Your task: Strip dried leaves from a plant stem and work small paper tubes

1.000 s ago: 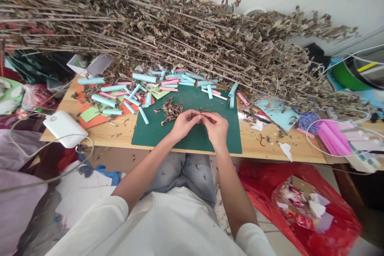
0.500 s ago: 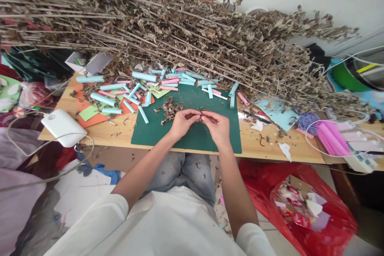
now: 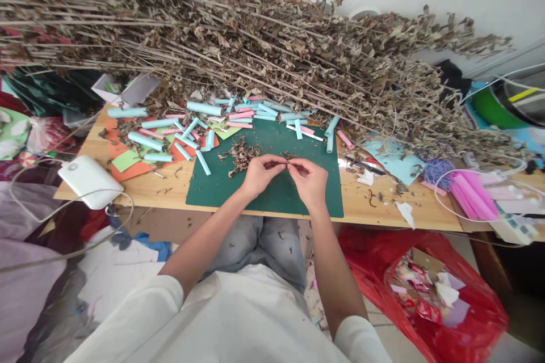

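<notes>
Above the green cutting mat (image 3: 213, 190), my left hand (image 3: 263, 174) and my right hand (image 3: 310, 180) meet fingertip to fingertip. Both are closed in a pinch on a small bit of dried leaf (image 3: 286, 163), mostly hidden by the fingers. A few dark crumbs show just behind the fingertips. Left of my left hand lies a small heap of dried leaves (image 3: 242, 156) on the mat. Rolled blue paper tubes (image 3: 147, 140) and thinner pink paper tubes (image 3: 240, 115) are strewn along the mat's back and left side.
A large bundle of dried stalks (image 3: 255, 45) spans the back of the wooden table (image 3: 426, 204). At left sits a white corded device (image 3: 91, 181). A black pen (image 3: 364, 166), a blue sheet (image 3: 395, 159) and purple string (image 3: 437, 173) lie right. Below hangs a red bag (image 3: 370, 255) with scraps.
The hands stay over the same spot on the mat. My right hand has shifted very slightly right, and the pinched fingertips have moved a little.
</notes>
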`<state>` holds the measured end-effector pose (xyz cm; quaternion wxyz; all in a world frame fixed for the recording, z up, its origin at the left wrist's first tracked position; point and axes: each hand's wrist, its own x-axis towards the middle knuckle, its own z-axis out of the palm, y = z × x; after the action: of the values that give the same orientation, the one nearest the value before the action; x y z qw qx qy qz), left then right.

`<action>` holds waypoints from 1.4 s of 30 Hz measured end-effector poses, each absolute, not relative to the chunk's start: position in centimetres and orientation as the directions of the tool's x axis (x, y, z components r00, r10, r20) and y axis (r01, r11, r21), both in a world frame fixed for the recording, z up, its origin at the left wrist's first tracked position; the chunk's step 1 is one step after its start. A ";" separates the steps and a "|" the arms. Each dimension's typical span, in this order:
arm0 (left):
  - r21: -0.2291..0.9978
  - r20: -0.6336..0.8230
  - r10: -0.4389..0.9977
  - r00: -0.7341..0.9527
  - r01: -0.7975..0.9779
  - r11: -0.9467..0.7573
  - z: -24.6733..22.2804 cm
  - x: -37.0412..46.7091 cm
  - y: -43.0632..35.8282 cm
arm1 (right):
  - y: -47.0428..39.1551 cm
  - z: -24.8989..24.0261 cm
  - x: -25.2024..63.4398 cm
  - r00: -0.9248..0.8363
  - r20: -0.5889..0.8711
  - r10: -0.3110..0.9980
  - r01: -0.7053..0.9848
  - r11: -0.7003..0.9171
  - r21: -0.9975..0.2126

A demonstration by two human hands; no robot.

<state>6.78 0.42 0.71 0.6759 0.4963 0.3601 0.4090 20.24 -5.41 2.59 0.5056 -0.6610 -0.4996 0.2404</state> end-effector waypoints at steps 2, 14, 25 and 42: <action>0.967 -0.103 0.905 0.413 -0.172 0.189 0.5 6.9 0.5 | -5.4 2.4 20.2 0.404 0.164 0.900 0.394 -0.010 -0.919; 0.933 -0.164 0.911 0.379 -0.239 0.268 0.9 7.2 0.5 | -4.3 1.1 19.6 0.559 -0.026 0.829 -0.018 -0.020 -1.000; 0.926 -0.143 0.923 0.357 -0.280 0.252 0.6 7.3 0.3 | -5.3 2.6 20.8 0.375 0.303 0.876 0.588 0.028 -0.809; 0.908 -0.173 0.905 0.390 -0.293 0.300 1.3 7.1 0.2 | -5.6 3.5 20.2 0.247 0.422 0.872 0.672 0.159 -0.723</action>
<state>7.05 0.25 1.30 0.7196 0.4208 0.3633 0.4161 20.20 -5.57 3.45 0.4633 -0.6396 -0.6038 0.1079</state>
